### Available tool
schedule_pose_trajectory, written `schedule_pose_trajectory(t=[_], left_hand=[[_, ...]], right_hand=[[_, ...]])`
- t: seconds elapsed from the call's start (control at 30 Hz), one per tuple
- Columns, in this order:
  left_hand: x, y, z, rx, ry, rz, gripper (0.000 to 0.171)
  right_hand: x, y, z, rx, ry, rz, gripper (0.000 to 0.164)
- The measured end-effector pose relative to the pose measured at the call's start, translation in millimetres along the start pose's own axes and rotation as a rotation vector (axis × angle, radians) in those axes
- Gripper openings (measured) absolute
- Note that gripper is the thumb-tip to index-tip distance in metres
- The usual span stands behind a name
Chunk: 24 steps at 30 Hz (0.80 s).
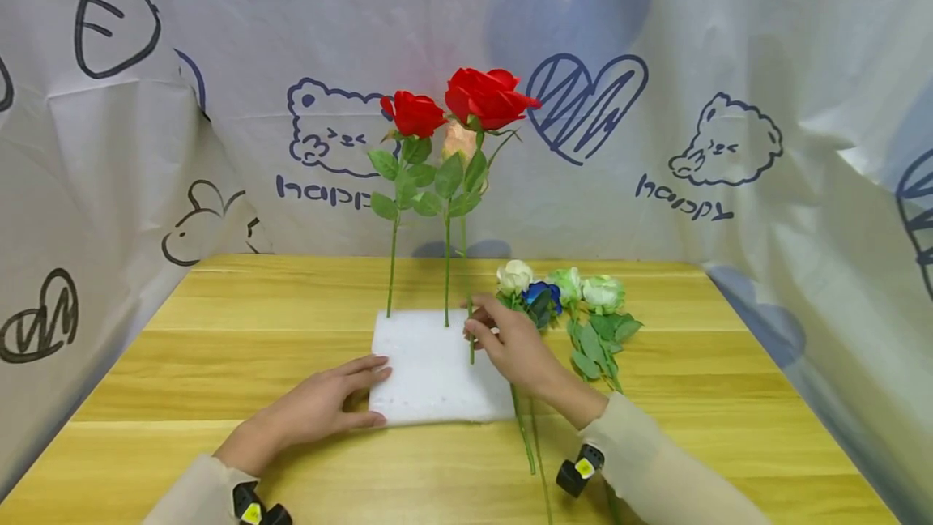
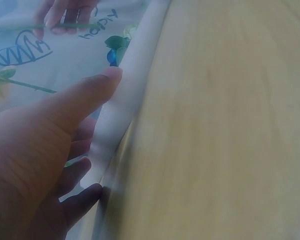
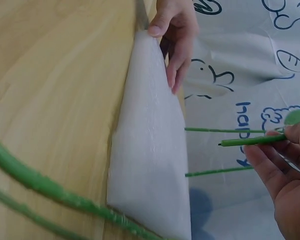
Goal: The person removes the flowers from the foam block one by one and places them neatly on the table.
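A white foam block [image 1: 437, 379] lies on the table, with two rose stems standing upright in its far part. My right hand [image 1: 510, 343] pinches the green stem [image 3: 250, 142] of another rose near its lower end. That cut end is apart from the block. Two red roses [image 1: 414, 113] and a smaller peach rose [image 1: 459, 140] rise above the block. Their leaves overlap, so I cannot tell which bloom tops the pinched stem. At the block's left side rests my left hand [image 1: 321, 399], fingers extended on its edge and thumb [image 2: 97, 90] by the near corner.
To the right of the block lie more flowers: a white one [image 1: 514, 275], a blue one [image 1: 543, 296] and pale green ones [image 1: 602, 293]. Their long stems run toward me beneath my right forearm. A cloth backdrop [image 1: 452, 6] with drawings hangs behind the wooden table [image 1: 219, 330].
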<state>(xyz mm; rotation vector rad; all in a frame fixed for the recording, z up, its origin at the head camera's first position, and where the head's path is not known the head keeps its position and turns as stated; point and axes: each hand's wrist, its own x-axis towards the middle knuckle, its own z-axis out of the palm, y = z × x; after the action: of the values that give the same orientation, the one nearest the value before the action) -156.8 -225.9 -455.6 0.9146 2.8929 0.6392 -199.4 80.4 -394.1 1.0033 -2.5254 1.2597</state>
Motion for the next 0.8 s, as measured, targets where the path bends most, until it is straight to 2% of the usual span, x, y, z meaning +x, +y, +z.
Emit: schedule_pose_trajectory(t=[0.2, 0.43, 0.6, 0.8], left_hand=[[-0.4, -0.1, -0.9, 0.002, -0.004, 0.002, 0.08], [0.3, -0.8, 0.1, 0.008, 0.004, 0.009, 0.08], [1.2, -1.4, 0.5, 0.018, 0.007, 0.016, 0.079], [1.1, -1.7, 1.2, 0.027, 0.011, 0.012, 0.079]], right_hand=[[-9, 2, -12, -0.005, 0.003, 0.02, 0.029], [-21, 10, -23, -0.007, 0.022, -0.047, 0.025], [-32, 14, -35, -0.029, 0.01, -0.003, 0.026], [-43, 18, -46, 0.006, 0.007, 0.013, 0.027]])
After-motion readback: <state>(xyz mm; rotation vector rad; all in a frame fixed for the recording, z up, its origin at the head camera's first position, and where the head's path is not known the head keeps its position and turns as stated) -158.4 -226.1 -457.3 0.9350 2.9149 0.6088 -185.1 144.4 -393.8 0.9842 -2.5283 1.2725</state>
